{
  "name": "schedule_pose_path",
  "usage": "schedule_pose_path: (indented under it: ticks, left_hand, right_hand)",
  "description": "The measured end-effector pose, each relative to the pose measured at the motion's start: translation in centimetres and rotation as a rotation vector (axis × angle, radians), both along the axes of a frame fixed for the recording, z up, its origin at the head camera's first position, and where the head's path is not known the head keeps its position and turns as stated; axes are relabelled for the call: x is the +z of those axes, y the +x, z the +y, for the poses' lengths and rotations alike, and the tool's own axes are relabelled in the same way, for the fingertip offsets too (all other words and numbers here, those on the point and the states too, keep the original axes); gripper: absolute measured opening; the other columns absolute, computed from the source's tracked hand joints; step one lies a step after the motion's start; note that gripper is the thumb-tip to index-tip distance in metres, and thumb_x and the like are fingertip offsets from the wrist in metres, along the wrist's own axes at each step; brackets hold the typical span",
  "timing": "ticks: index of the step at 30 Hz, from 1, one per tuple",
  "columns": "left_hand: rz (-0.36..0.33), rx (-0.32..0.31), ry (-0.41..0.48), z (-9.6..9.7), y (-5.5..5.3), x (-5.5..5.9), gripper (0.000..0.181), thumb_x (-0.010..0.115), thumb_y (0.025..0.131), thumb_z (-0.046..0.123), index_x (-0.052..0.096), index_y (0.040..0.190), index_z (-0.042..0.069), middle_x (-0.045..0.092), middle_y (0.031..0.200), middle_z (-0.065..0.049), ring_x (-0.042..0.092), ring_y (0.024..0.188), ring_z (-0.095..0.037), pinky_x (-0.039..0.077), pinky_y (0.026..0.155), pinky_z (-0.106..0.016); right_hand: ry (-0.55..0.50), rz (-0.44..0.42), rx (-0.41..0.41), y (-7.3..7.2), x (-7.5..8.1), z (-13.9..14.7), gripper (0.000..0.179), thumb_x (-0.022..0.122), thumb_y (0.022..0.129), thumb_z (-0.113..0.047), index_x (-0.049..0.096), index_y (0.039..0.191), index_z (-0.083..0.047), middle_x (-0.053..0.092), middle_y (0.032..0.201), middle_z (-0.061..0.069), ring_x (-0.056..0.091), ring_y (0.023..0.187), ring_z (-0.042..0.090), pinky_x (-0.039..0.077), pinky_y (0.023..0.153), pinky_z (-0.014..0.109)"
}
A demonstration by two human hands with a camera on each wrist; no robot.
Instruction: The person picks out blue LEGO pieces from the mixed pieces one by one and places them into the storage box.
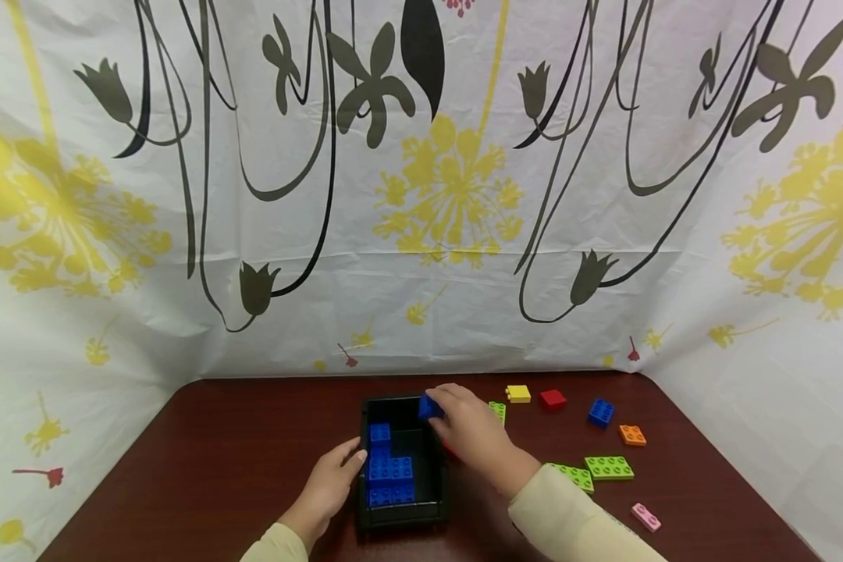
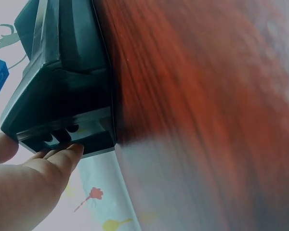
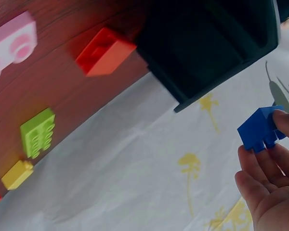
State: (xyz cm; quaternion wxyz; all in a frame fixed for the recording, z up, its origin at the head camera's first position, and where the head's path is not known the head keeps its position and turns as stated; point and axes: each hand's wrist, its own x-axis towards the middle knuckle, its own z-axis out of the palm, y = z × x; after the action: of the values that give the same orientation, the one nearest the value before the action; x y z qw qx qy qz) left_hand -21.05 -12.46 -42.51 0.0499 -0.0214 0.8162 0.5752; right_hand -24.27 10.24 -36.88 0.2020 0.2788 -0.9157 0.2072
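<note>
A black box stands on the table with several blue toy bricks lying along its left and front parts. My left hand holds the box's left side, the thumb near the rim and the other fingers along the outer wall. Over the far right corner of the box, my right hand pinches another blue toy brick between thumb and fingers. In the right wrist view that brick is raised above the box, its studs turned toward the fingers. Close beside the box lies a red brick, mostly hidden by my right hand in the head view.
On the dark red table's right side lie a yellow brick, a red one, a blue one, an orange one, several green bricks and a pink one. A patterned white cloth hangs behind.
</note>
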Motion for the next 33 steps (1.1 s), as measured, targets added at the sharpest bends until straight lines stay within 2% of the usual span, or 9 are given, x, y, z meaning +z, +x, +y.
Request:
schedule_pose_path:
  ticks: [7, 14, 26, 33]
  left_hand:
    - [-0.005, 0.002, 0.01, 0.1, 0.0, 0.0, 0.052, 0.046, 0.103, 0.025, 0.038, 0.144, -0.005, 0.036, 0.147, -0.029, 0.034, 0.134, -0.048, 0.044, 0.097, -0.058]
    - [-0.009, 0.012, 0.01, 0.0, 0.0, -0.2, 0.051, 0.046, 0.103, 0.025, 0.039, 0.144, -0.004, 0.037, 0.147, -0.028, 0.037, 0.133, -0.047, 0.045, 0.095, -0.058]
    - [-0.008, 0.015, 0.016, 0.0, 0.0, -0.1, 0.05, 0.047, 0.103, 0.024, 0.04, 0.144, -0.004, 0.037, 0.147, -0.028, 0.037, 0.133, -0.047, 0.044, 0.096, -0.058]
    - [0.005, 0.014, 0.022, 0.0, -0.1, -0.2, 0.05, 0.047, 0.103, 0.025, 0.04, 0.143, -0.005, 0.038, 0.147, -0.028, 0.037, 0.133, -0.047, 0.044, 0.096, -0.058]
  right_hand:
    - [0.034, -0.013, 0.036, 0.1, -0.3, -1.2, 0.038, 0.073, 0.087, -0.012, 0.064, 0.123, -0.003, 0.063, 0.119, 0.01, 0.061, 0.11, 0.025, 0.053, 0.089, 0.04]
    - [0.079, -0.046, 0.034, -0.1, -0.8, -2.1, 0.038, 0.072, 0.087, -0.014, 0.064, 0.122, -0.003, 0.063, 0.119, 0.01, 0.061, 0.109, 0.023, 0.054, 0.089, 0.038]
    - [0.201, -0.067, 0.022, -1.2, -2.3, -3.2, 0.038, 0.072, 0.088, -0.018, 0.065, 0.122, -0.004, 0.063, 0.12, 0.01, 0.063, 0.107, 0.022, 0.054, 0.088, 0.036]
    - [0.286, -0.082, 0.021, -1.3, -2.5, -3.6, 0.037, 0.071, 0.088, -0.017, 0.065, 0.122, -0.005, 0.063, 0.122, 0.011, 0.06, 0.112, 0.023, 0.053, 0.091, 0.037]
